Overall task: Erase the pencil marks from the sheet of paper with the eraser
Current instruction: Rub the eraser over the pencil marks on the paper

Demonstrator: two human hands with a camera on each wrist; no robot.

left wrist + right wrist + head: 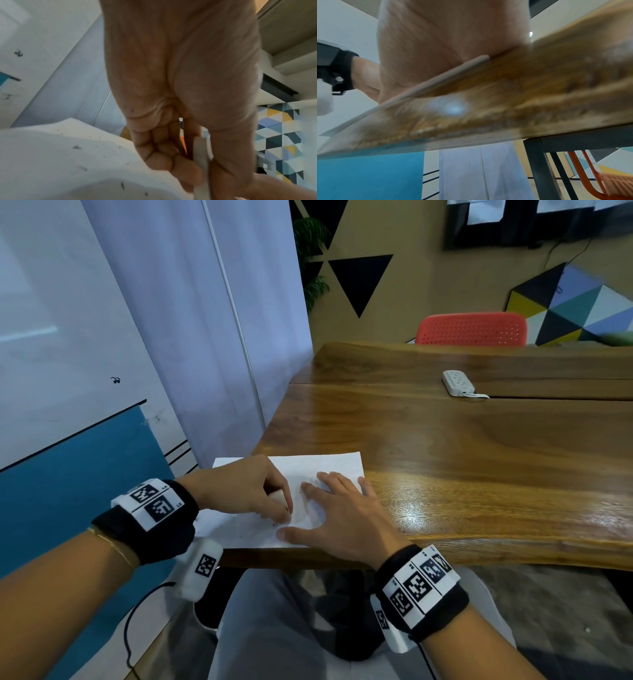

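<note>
I see the left hand [245, 489] pinching the eraser [278, 497] on the sheet of paper [339, 465] at the worktop's [462, 457] near-left corner, right hand [337, 513] spread flat, likely to anchor it.

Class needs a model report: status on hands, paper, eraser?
Left hand grips eraser on paper. Right hand flat, pinning sheet. Crumbs present; nothing in the way.

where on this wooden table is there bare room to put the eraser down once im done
Bare wood runs right of the white sheet of paper, toward the table's near edge, and between the sheet and the white power strip farther back. It is crowded on the sheet itself: the left hand grips the white eraser there and the right hand lies flat on it.
</note>
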